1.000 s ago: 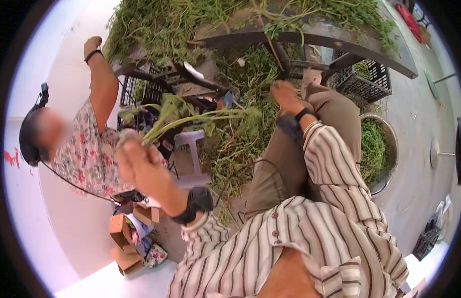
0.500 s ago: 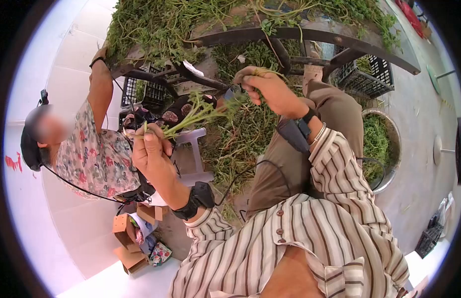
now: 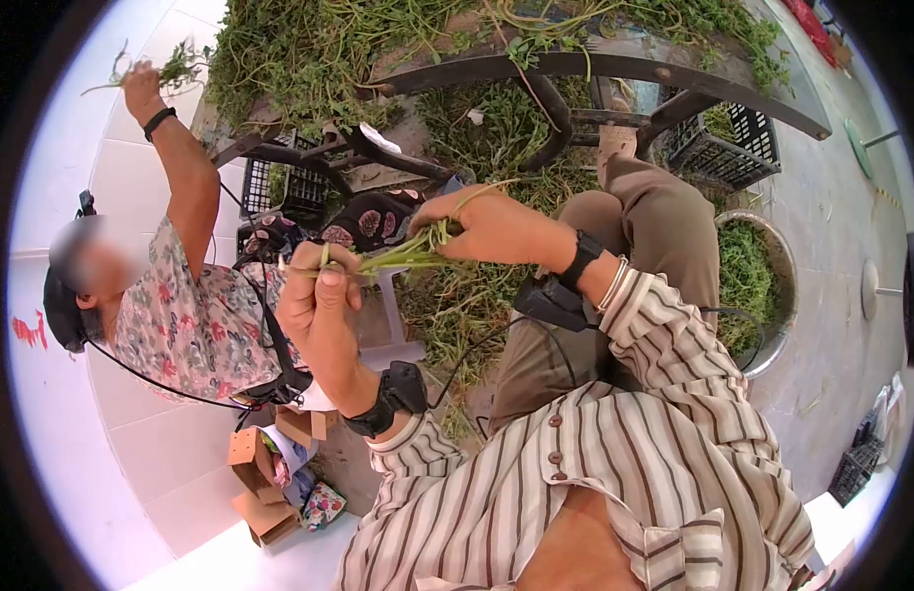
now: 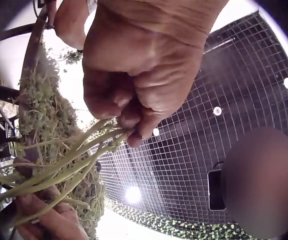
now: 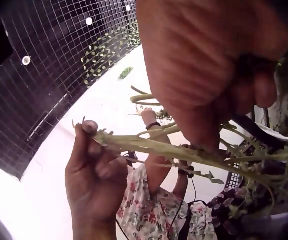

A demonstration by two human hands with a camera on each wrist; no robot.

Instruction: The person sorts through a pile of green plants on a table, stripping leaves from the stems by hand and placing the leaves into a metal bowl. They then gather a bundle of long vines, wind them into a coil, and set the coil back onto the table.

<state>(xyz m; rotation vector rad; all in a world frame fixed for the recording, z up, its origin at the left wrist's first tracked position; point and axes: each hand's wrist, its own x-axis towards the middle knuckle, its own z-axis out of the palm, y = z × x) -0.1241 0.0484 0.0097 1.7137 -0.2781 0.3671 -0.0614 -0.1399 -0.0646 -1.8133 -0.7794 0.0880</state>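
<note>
My left hand (image 3: 324, 310) pinches the cut ends of a small bunch of green leafy stems (image 3: 398, 258) between thumb and fingers. From the other side my right hand (image 3: 506, 231) grips the same bunch farther along, fingers curled round it. A thin loose stem arches above the right hand's knuckles. In the left wrist view, the pale stems (image 4: 59, 177) run from the left fingertips to the right hand (image 4: 54, 220). Seen from the right wrist, the stems (image 5: 154, 147) pass under the right fingers, and leaves stick out beyond them.
Heaped greens (image 3: 319, 59) cover the dark-edged table (image 3: 615, 65) ahead, with more greens (image 3: 477, 305) on the floor. A basin (image 3: 792, 295) of greens stands right, near a black crate (image 3: 733, 153). At left, another person (image 3: 191, 315) holds up a sprig; cardboard boxes (image 3: 255, 468) lie below.
My right hand has come up from near the knee and moved left onto the stems. My left hand has shifted slightly right. The other person's hand has risen from the heap with a sprig.
</note>
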